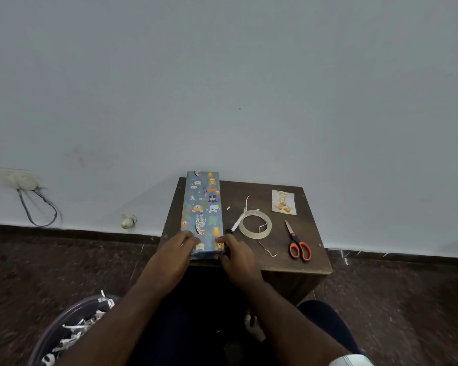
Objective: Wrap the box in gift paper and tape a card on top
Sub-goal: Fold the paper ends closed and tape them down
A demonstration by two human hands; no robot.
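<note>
Sitting low at the left edge of the view, a dark bin (72, 328) holds shredded paper strips, with a wall socket and its looped cable (35, 204) above it on the pale wall. Next comes the small dark wooden table (312, 262), pushed against the wall. On its left side lies the box (202, 207), long and narrow, already covered in blue gift paper printed with cartoon animals, its far end reaching the wall and its near end at the table's front edge. The left hand (173, 256) rests on the box's near left corner, its fingers curled over the top face and gripping it. The right hand (237, 256) holds the near right corner, thumb on top and fingers bent round the side and end. Just beside the box to the right sits the roll of clear tape (255, 224), flat on the table with a loose strip trailing from it. Farther right lie the scissors (298, 244), closed, orange-handled, blades pointing away. Beyond them, near the table's far right corner, the card (284, 202) lies flat, well apart from the box.
</note>
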